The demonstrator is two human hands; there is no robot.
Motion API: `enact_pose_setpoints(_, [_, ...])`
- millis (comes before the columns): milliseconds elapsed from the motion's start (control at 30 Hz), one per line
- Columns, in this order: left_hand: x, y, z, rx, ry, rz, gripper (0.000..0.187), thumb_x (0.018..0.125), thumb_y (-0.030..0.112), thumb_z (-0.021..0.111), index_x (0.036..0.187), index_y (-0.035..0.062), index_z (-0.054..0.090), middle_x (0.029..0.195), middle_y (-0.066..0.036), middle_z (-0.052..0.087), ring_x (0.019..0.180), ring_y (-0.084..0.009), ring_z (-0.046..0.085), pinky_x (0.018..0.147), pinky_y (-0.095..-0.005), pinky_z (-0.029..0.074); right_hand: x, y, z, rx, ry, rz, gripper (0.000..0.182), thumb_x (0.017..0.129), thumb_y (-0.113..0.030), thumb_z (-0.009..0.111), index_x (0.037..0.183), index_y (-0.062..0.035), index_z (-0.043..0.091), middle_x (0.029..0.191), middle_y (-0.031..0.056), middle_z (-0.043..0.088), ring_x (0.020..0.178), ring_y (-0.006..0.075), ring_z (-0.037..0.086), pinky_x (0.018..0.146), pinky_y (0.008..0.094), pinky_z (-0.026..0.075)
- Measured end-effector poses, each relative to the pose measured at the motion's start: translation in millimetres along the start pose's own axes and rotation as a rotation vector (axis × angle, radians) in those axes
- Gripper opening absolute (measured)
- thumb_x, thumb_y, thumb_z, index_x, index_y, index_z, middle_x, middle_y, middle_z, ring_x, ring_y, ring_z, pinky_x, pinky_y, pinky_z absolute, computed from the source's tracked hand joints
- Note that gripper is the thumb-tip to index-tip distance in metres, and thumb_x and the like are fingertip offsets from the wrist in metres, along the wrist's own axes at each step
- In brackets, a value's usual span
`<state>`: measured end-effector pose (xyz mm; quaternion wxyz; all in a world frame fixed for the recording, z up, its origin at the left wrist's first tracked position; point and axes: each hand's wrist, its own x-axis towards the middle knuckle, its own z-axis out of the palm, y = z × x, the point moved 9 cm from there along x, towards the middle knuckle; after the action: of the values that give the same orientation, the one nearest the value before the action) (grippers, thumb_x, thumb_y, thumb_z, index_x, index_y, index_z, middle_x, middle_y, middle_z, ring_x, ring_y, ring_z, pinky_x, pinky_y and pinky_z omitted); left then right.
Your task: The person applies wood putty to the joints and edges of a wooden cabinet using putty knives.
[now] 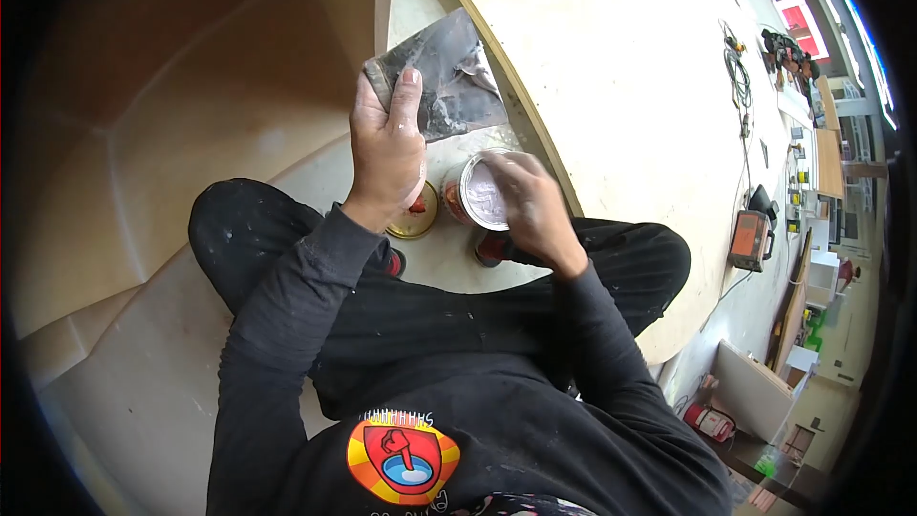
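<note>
My left hand (387, 139) grips a dark, flat rectangular plate (454, 86) by its near left corner, thumb on top. Grey paste is smeared across the plate, with a thicker lump near its right edge. Below it, an open can (451, 203) of pale lilac paste (485, 193) stands on the floor. My right hand (530, 196) is over the can's right rim, blurred by motion, its fingers bent towards the opening. Whether it holds a tool is hidden. A round golden lid (420, 223) with a red patch lies left of the can, partly behind my left wrist.
A large pale wooden panel (630, 67) with a curved edge lies to the right. Brown curved panels (220, 124) rise at the left. Farther right are a cable (735, 76), an orange-and-black box (750, 239) and a red cylinder (710, 422). My bent legs flank the can.
</note>
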<state>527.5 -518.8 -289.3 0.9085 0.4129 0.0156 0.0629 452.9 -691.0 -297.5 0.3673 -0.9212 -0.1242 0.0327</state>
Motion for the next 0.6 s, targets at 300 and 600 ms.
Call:
enact_pose_setpoints(300, [-4.9,28.6,7.4,0.524,-0.048,0.316,0.021,0.104,0.016,0.053,0.115,-0.0019,0.053,0.103,-0.009,0.064,0.093,-0.0142,0.059,0.086,-0.0294,0.048,0.0,-64.8,-58.9,-0.462,0.336,-0.17,0.05,0.079,0.001,0.064,0.125,-0.0173,0.07,0.118,0.0142,0.059,0.114,0.0309,0.056,0.093,0.0416,0.047])
enact_pose_setpoints(600, [6.9,48.4,-6.3,0.462,-0.042,0.379,0.02,0.103,0.015,0.054,0.113,-0.0015,0.055,0.1,-0.007,0.066,0.089,-0.0123,0.059,0.083,-0.0289,0.049,18.8,78.2,-8.6,-0.412,-0.032,0.068,0.043,0.087,-0.004,0.056,0.123,-0.0201,0.071,0.119,0.0143,0.063,0.11,0.0343,0.061,0.09,0.0449,0.051])
